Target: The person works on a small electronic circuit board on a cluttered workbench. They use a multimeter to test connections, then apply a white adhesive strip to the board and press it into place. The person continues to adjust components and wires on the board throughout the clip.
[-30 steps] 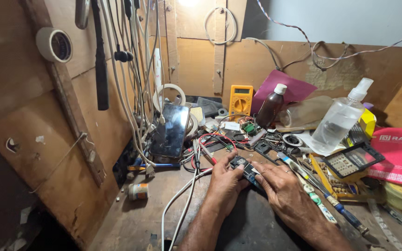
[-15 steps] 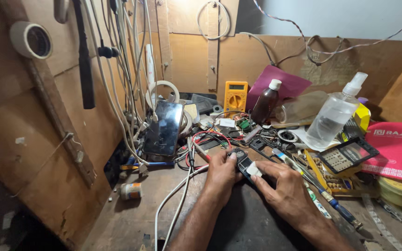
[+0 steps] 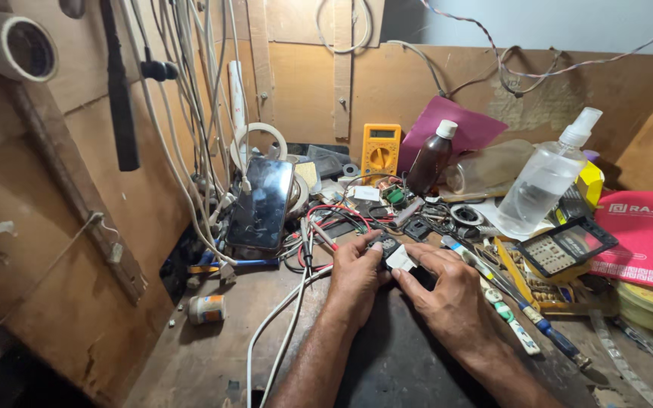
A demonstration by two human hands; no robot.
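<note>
Both my hands rest on the workbench around a small black electronic part (image 3: 387,246). My left hand (image 3: 355,281) grips it from the left with fingers curled on it. Beside it, my right hand (image 3: 447,293) pinches a small white piece (image 3: 401,259) against the part's right side. Red and black wires (image 3: 326,221) run away from the part toward the back left.
A phone (image 3: 261,204) leans against hanging cables at left. A yellow multimeter (image 3: 380,149), a brown bottle (image 3: 430,160) and a clear spray bottle (image 3: 544,180) stand behind. Screwdrivers (image 3: 521,311), a calculator (image 3: 567,246) and a red booklet (image 3: 638,234) lie right. A small can (image 3: 207,308) lies left.
The view has shifted slightly and come closer. My hands stay on the small part, and a white piece now shows between the fingers of my right hand.
</note>
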